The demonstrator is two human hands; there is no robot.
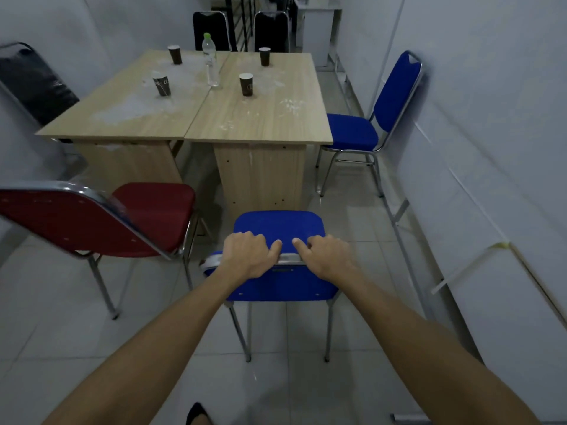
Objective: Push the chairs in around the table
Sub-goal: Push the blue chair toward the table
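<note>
A blue chair (277, 223) stands right in front of me, facing the near end of the wooden table (260, 124). My left hand (250, 256) and my right hand (326, 256) both grip the top rail of its backrest, fingers curled over the front. Its seat sits short of the table's edge. A red chair (153, 210) stands at the near left, turned at an angle. Another blue chair (352, 131) is on the right side, against the wall. Two black chairs (211, 29) stand at the far end, and one black chair (33, 84) is at the left.
Several dark paper cups (246, 84) and a plastic water bottle (210, 61) stand on the dusty tabletop. White walls close in on both sides, with a narrow tiled passage on the right. Thin metal rods lean along the right wall (460, 210).
</note>
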